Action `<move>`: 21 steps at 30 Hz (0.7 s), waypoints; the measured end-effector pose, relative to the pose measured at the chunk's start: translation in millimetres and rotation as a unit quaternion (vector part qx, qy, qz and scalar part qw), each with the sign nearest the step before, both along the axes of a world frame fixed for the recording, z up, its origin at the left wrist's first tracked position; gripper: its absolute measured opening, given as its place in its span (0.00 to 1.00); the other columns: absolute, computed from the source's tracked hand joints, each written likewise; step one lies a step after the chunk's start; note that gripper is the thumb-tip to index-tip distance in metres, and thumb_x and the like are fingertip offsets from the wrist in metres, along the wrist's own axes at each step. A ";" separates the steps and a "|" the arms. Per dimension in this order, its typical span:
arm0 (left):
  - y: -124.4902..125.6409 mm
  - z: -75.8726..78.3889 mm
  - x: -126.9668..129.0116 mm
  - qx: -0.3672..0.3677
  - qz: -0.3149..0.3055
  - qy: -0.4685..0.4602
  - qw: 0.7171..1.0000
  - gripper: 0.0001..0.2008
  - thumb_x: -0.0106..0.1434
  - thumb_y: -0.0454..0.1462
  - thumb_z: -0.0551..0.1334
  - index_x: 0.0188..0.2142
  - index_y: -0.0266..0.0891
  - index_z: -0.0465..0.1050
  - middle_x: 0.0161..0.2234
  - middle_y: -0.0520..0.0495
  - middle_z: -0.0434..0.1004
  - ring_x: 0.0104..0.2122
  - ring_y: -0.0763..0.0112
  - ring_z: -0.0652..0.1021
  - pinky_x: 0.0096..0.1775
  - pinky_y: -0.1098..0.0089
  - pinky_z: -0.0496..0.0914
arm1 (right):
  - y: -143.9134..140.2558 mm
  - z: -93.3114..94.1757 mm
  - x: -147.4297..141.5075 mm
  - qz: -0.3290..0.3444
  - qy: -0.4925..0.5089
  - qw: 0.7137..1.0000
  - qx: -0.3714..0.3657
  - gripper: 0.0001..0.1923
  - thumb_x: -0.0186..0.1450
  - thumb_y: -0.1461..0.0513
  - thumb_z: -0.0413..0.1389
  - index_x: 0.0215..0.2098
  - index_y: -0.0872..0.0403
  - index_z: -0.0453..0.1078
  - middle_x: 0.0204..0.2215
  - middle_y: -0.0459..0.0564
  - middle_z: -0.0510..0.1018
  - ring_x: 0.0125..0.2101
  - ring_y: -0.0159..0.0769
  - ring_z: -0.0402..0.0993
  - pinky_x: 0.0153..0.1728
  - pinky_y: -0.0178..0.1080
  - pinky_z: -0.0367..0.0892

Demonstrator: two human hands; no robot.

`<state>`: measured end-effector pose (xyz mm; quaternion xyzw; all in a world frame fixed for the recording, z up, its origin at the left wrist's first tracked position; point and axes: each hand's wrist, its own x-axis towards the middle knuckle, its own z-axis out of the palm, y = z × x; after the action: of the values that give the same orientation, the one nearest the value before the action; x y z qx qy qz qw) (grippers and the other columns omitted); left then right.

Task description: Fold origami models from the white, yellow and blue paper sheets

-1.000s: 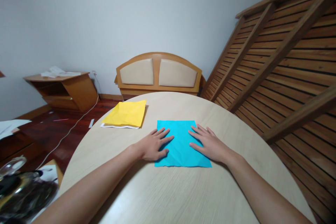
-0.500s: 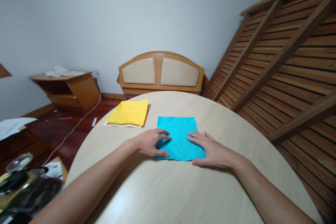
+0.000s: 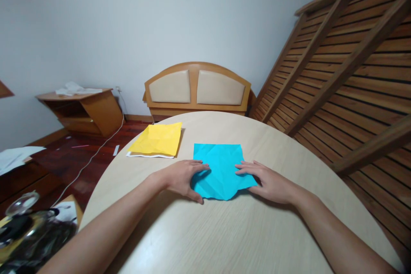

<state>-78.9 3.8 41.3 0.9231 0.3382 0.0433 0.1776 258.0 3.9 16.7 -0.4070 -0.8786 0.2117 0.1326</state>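
Observation:
A creased blue sheet of paper [image 3: 220, 171] lies on the round table [image 3: 212, 239] in front of me. On its left side rests my left hand [image 3: 183, 178], fingers and thumb apart, with the thumb at the near left corner. My right hand [image 3: 266, 182] has the near right corner between its fingers on top and its thumb underneath. That corner is lifted a little, and the thumb is partly hidden by the paper.
Yellow paper [image 3: 157, 139] lies over a white sheet [image 3: 150, 156] at the table's far left. A headboard [image 3: 194, 87] stands behind the table, and a slatted wooden frame [image 3: 353, 72] leans at the right. Clear items [image 3: 38, 231] crowd the lower left.
My right hand has shifted right, and its thumb has gone under the near right corner, raising it. My left thumb has moved slightly nearer to me.

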 end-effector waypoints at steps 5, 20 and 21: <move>0.1 -0.5 -3.4 0.015 0.017 -0.008 1.000 0.49 0.51 0.58 0.71 0.66 0.37 0.63 0.62 0.31 0.67 0.62 0.42 0.68 0.61 0.50 0.63 | 2.3 5.4 -0.6 -0.009 0.064 0.998 0.018 0.14 0.67 0.57 0.56 0.48 0.44 0.79 0.52 0.49 0.80 0.52 0.48 0.75 0.57 0.50 0.65; 15.0 -16.3 -5.0 0.030 0.091 -0.103 0.990 0.10 0.67 0.43 0.58 0.37 0.39 0.72 0.33 0.46 0.77 0.32 0.65 0.76 0.37 0.68 0.68 | 8.5 -1.1 2.3 -0.106 0.077 0.991 0.013 0.22 0.74 0.48 0.44 0.31 0.51 0.68 0.31 0.49 0.79 0.32 0.42 0.73 0.36 0.41 0.64; 16.5 -18.9 -4.4 0.022 0.111 -0.124 0.986 0.10 0.67 0.43 0.57 0.37 0.40 0.72 0.32 0.47 0.77 0.31 0.66 0.75 0.36 0.68 0.67 | 9.0 -1.6 1.8 -0.113 0.080 0.990 0.018 0.22 0.74 0.48 0.44 0.31 0.51 0.68 0.31 0.49 0.79 0.32 0.42 0.73 0.36 0.41 0.63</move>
<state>-83.3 20.3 22.5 0.8711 0.4127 0.1843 0.1919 259.8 12.9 15.0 -0.4830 -0.8173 0.2116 0.2324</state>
